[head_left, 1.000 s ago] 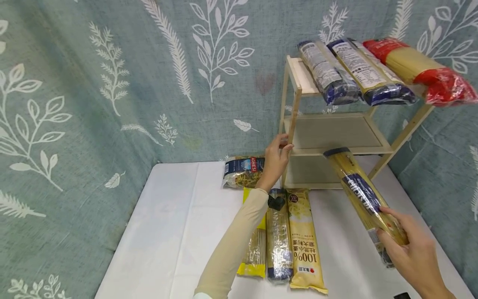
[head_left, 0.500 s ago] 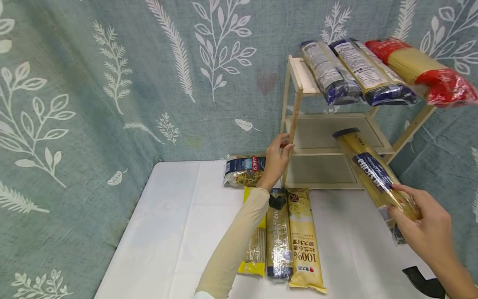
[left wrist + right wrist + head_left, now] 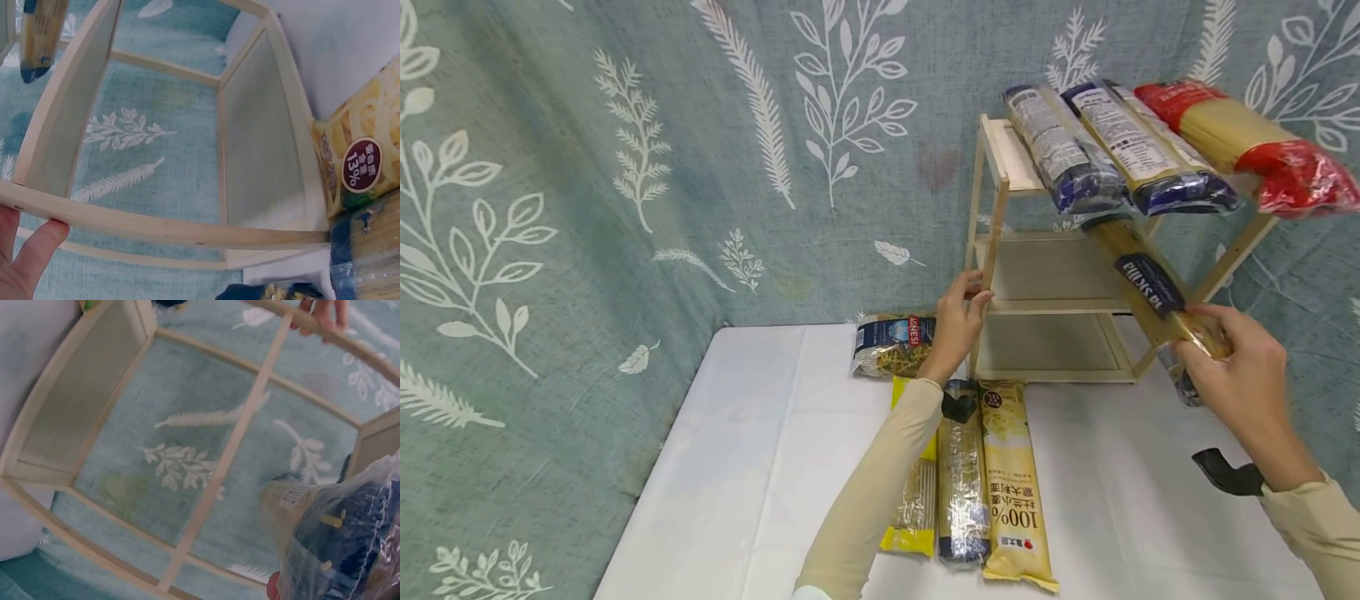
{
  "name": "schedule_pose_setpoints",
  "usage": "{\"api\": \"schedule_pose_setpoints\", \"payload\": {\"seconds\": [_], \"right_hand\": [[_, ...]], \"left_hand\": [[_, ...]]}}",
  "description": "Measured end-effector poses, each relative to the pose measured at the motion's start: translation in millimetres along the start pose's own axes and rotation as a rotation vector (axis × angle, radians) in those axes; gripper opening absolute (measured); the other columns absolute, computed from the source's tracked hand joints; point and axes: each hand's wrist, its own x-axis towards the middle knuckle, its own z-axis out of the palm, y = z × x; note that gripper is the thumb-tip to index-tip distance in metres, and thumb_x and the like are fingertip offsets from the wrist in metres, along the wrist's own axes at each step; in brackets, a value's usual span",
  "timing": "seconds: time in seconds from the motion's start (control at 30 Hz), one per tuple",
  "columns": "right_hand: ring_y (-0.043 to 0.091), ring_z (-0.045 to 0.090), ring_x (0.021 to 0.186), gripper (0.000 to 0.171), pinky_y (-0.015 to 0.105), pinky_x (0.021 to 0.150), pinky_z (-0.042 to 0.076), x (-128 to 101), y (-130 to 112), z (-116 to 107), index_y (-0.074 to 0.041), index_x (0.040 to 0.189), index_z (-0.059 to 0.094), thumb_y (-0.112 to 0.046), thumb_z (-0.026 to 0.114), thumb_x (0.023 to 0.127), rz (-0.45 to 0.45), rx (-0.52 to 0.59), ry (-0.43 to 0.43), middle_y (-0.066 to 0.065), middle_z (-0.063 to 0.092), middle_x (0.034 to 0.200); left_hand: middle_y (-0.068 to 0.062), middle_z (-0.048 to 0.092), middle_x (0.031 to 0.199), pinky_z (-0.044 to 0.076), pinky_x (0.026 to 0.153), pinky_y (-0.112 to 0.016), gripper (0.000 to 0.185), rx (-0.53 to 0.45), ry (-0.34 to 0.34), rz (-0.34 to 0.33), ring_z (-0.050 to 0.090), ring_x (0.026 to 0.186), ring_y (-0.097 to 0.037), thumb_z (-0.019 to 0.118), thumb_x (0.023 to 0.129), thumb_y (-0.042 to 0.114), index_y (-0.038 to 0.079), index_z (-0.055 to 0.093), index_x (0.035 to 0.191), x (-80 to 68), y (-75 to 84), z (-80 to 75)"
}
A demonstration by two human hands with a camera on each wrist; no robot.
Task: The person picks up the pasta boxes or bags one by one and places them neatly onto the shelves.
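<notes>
Along the back and sides hangs a leaf-patterned curtain (image 3: 760,208), enclosing a white table (image 3: 730,467) with a wooden rack (image 3: 1037,306) on it. 3 pasta bags (image 3: 1127,142) lie on the rack's top; 3 long packs (image 3: 964,492) lie side by side on the table, and an Agnesi bag (image 3: 891,343) left of the rack. Tilted before the middle shelf (image 3: 1045,265) — upper end just below the top bags — is the Sicilia pack (image 3: 1150,286). The person's right hand (image 3: 1243,367) grips its lower end between thumb and fingers. The left hand (image 3: 958,321) is curled round the rack's front left post (image 3: 997,225). The left forearm (image 3: 868,487) covers part of a yellow-ended pack (image 3: 913,504); from the right wrist, crinkled film (image 3: 350,537) hides nearly all of the gripping hand — 1 fingertip (image 3: 272,587) shows. Whether the Sicilia pack touches the shelf, I can't tell.
</notes>
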Motion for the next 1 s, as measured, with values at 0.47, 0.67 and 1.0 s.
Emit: {"api": "schedule_pose_setpoints", "payload": {"seconds": [0.47, 0.67, 1.0], "right_hand": [[0.015, 0.038, 0.057, 0.03, 0.034, 0.05, 0.025, 50.4, 22.5, 38.1, 0.004, 0.106, 0.069, -0.008, 0.06, 0.08, 0.1, -0.078, -0.02, 0.021, 0.06, 0.076], [0.011, 0.03, 0.051, 0.024, 0.033, 0.048, 0.023, 53.8, 39.6, 50.6, 0.003, 0.102, 0.07, -0.008, 0.062, 0.082, 0.098, -0.113, 0.032, 0.02, 0.056, 0.066], [0.065, 0.04, 0.094, 0.059, 0.071, 0.067, 0.032, 51.6, 49.7, 49.9, 0.0, 0.133, 0.039, -0.043, 0.048, 0.093, 0.258, -0.221, -0.411, 0.048, 0.032, 0.12]], "left_hand": [[-0.013, 0.063, 0.105, 0.049, 0.079, -0.024, 0.033, -0.015, 0.004, 0.027, 0.061, 0.094, -0.019, 0.053, 0.097, 0.021, 0.004, 0.053, 0.126, -0.4, 0.2, -1.2], [-0.013, 0.063, 0.103, 0.049, 0.079, -0.024, 0.033, -0.017, 0.002, 0.024, 0.061, 0.093, -0.019, 0.053, 0.097, 0.023, 0.004, 0.053, 0.125, -0.9, 0.4, 0.0], [-0.012, 0.063, 0.102, 0.05, 0.077, -0.025, 0.032, -0.018, 0.006, 0.028, 0.061, 0.092, -0.019, 0.053, 0.097, 0.02, 0.004, 0.053, 0.125, -0.4, 0.1, -0.9]]}}
